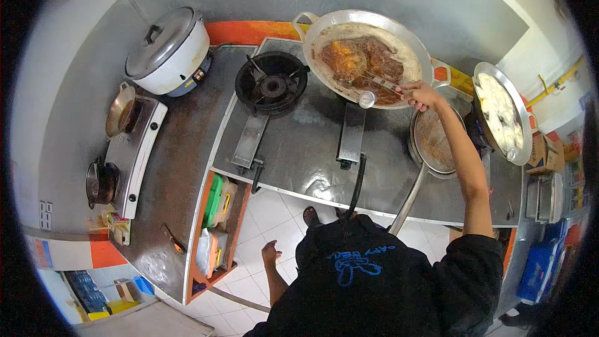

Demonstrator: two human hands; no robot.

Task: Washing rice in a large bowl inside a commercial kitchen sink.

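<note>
Head view, steel cooking counter seen from above. The person's right hand (422, 95) reaches to the far right, fingers wrapped tight around the handle end of a long metal skimmer ladle (368, 75). The ladle's mesh bowl lies inside the large round aluminium wok (368, 56), at its left half, carrying a clump of orange-brown fried food above dark, frothing oil. The wok sits on the right burner of the counter, far side, against the grey wall.

Left hand (271, 253) hangs low beside the body over the white tiled floor, touching nothing; fingers loosely curled, not spread.

Step in hand, by judgement: lifting or turning fried pieces in the hot oil. The next move calls for a level, steady ladle and a pause for oil to drip before it travels anywhere.

Just right of the wok, nearer the person, a round wire strainer basket (433, 140) rests on a pot. Further right a second pan of pale food (499, 112). Left of the wok, an unlit black gas burner (272, 84); far left, a white rice cooker with grey lid (168, 53).
</note>
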